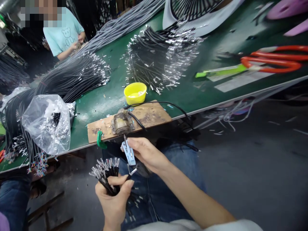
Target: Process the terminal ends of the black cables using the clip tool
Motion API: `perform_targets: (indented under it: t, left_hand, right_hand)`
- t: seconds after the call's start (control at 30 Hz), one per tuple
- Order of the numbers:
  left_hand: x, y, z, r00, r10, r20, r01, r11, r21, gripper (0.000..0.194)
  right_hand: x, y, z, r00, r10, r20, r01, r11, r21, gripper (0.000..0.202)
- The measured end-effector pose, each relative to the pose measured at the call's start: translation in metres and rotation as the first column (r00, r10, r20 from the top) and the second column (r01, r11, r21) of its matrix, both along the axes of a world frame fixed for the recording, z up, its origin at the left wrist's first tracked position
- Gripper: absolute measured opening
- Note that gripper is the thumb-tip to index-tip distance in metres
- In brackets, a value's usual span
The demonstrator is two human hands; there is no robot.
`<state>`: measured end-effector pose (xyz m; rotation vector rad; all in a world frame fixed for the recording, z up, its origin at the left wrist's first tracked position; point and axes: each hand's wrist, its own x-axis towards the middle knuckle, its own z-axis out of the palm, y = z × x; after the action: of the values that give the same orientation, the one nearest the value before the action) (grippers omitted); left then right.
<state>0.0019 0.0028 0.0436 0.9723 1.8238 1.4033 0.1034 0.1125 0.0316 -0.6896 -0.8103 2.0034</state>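
Note:
A bundle of black cables [105, 175] with silvery bare ends stands up in my left hand [114, 195], whose fingers are wrapped round it. One cable end is pinched apart from the rest between thumb and forefinger. My right hand [144, 152] is closed on a small light-blue tool [129, 154] with a thin metal tip, just above that single cable end. Whether tool and cable touch is hard to tell. Beyond the tool, a round metal piece [121, 124] sits on a worn wooden board [151, 115] at the table's edge.
On the green table [110, 93] are a yellow bowl [135, 93], cable piles [149, 57], a clear plastic bag [48, 128], a green clamp [100, 140], red-handled scissors [271, 61] and a fan [199, 16]. Another person [64, 32] sits across at the far left.

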Motion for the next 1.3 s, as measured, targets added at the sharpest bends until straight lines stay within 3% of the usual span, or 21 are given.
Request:
perform_targets:
  t: [0.17, 0.23, 0.43, 0.57, 0.67, 0.73, 0.8, 0.9, 0.97, 1.17, 1.3]
  left_hand:
    - [0.007, 0.012, 0.004, 0.998, -0.005, -0.060, 0.006, 1.000, 0.010, 0.005]
    - [0.009, 0.013, 0.005, 0.998, -0.012, -0.069, 0.012, 1.000, -0.002, 0.006]
    - [0.007, 0.008, 0.004, 0.997, -0.003, -0.075, 0.002, 1.000, -0.021, 0.003]
    - [0.006, 0.002, 0.000, 0.998, 0.003, -0.057, -0.005, 0.999, -0.044, 0.003]
    - [0.006, -0.003, -0.005, 0.999, 0.012, -0.051, -0.016, 0.997, -0.080, 0.002]
    - [0.005, -0.005, -0.009, 0.998, 0.020, -0.056, -0.026, 0.994, -0.101, 0.006]
    - [0.004, -0.006, -0.013, 0.999, -0.004, -0.049, -0.003, 0.992, -0.129, 0.016]
    - [0.003, -0.008, -0.018, 0.996, -0.093, -0.009, 0.091, 0.983, -0.161, 0.027]
    - [0.004, -0.008, -0.020, 0.991, -0.132, 0.015, 0.132, 0.978, -0.161, 0.031]
    - [0.007, -0.003, -0.023, 0.989, -0.135, 0.067, 0.145, 0.972, -0.186, 0.017]
    - [0.004, -0.004, -0.026, 0.989, -0.097, 0.108, 0.119, 0.969, -0.215, 0.010]
  right_hand:
    - [-0.007, 0.000, 0.003, 0.983, -0.148, 0.107, 0.149, 0.989, -0.010, 0.051]
    - [-0.007, 0.000, 0.000, 0.978, -0.152, 0.145, 0.153, 0.988, 0.006, 0.054]
    - [-0.001, -0.003, -0.021, 0.964, -0.201, 0.176, 0.208, 0.978, -0.021, 0.062]
    - [0.011, -0.012, -0.036, 0.910, -0.304, 0.281, 0.304, 0.952, 0.044, 0.060]
    - [0.022, -0.026, -0.037, 0.865, -0.362, 0.347, 0.326, 0.932, 0.159, 0.052]
    - [0.027, -0.038, -0.032, 0.807, -0.455, 0.377, 0.349, 0.882, 0.318, 0.046]
    - [0.027, -0.052, -0.025, 0.730, -0.572, 0.375, 0.336, 0.778, 0.531, 0.039]
    - [0.018, -0.070, -0.017, 0.689, -0.633, 0.352, 0.151, 0.601, 0.785, 0.016]
    - [0.010, -0.077, -0.015, 0.717, -0.590, 0.372, 0.026, 0.556, 0.831, 0.003]
    - [0.009, -0.071, -0.016, 0.841, -0.375, 0.391, -0.015, 0.705, 0.709, 0.012]
    - [0.015, -0.065, -0.019, 0.789, -0.476, 0.388, 0.034, 0.666, 0.746, 0.028]
